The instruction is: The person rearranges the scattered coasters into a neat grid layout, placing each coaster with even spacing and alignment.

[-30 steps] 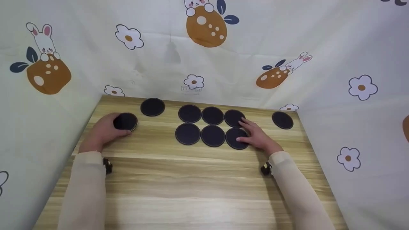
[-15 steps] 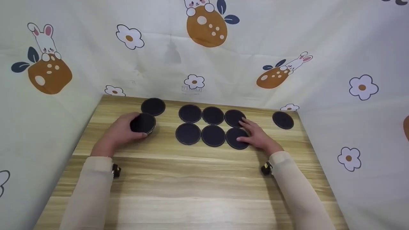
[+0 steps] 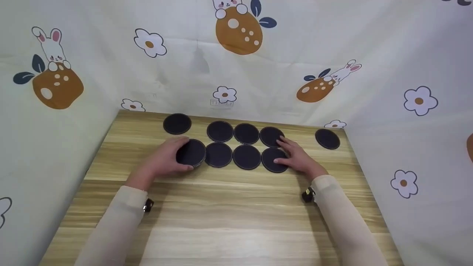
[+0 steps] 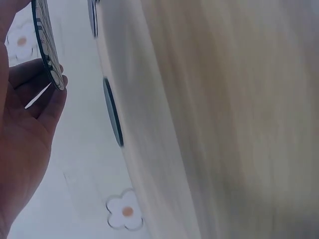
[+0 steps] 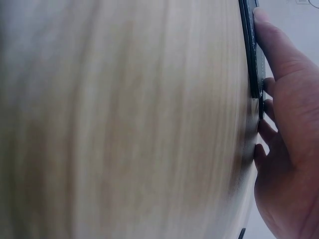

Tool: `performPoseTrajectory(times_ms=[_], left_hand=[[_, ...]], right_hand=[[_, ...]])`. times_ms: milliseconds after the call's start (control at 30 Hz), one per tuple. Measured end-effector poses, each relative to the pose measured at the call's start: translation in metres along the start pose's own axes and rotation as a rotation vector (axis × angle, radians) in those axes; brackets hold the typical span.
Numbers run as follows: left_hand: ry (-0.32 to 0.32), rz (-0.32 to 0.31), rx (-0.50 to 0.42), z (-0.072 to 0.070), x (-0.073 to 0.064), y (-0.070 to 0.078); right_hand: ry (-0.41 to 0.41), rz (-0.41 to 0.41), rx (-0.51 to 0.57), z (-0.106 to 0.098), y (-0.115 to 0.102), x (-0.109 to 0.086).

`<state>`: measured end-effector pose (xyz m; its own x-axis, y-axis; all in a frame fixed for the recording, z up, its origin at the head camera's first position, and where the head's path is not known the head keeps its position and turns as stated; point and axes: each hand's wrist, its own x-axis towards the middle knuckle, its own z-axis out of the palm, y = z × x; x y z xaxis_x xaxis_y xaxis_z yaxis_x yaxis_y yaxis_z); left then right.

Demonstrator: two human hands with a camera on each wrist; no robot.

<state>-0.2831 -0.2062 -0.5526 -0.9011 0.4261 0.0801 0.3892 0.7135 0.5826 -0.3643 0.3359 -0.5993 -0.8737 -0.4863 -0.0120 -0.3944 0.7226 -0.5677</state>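
Observation:
My left hand (image 3: 168, 159) holds a round black coaster (image 3: 191, 153) by its edges, thumb at the near side and fingers at the far side. In the left wrist view this coaster (image 4: 46, 45) is raised off the table, its patterned underside showing. Its right edge is close to the front-left coaster (image 3: 218, 154) of a two-row block. My right hand (image 3: 298, 157) rests at the block's right end, fingertips on the back-right coaster (image 3: 271, 136) and thumb on the front-right coaster (image 3: 273, 160). In the right wrist view the right hand (image 5: 294, 119) lies along the coasters' edges.
One lone coaster (image 3: 177, 123) lies at the back left of the wooden table (image 3: 221, 214), another coaster (image 3: 327, 139) at the back right. The middle coasters (image 3: 247, 157) of the block touch their neighbours. A printed curtain (image 3: 177, 74) stands along the back and both sides.
My left hand has carried its coaster rightward and slightly nearer, from the left side of the table to beside the block. The right hand has stayed in place.

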Motion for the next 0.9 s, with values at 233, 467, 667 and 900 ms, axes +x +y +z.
performPoseTrajectory(times_ms=[233, 467, 667, 900], left_hand=[[-0.041, 0.065, 0.046, 0.015, 0.003, 0.022], [-0.075, 0.121, 0.080, 0.026, 0.004, 0.036], [-0.118, 0.140, 0.099, 0.035, 0.003, 0.046], [-0.139, 0.183, 0.147, 0.042, 0.002, 0.057]], right_hand=[[0.001, 0.006, 0.007, -0.001, 0.000, -0.001], [0.002, 0.003, 0.014, -0.001, -0.003, 0.000], [0.011, -0.010, 0.014, -0.001, -0.004, -0.001], [0.009, -0.016, 0.016, -0.002, -0.005, -0.002]])
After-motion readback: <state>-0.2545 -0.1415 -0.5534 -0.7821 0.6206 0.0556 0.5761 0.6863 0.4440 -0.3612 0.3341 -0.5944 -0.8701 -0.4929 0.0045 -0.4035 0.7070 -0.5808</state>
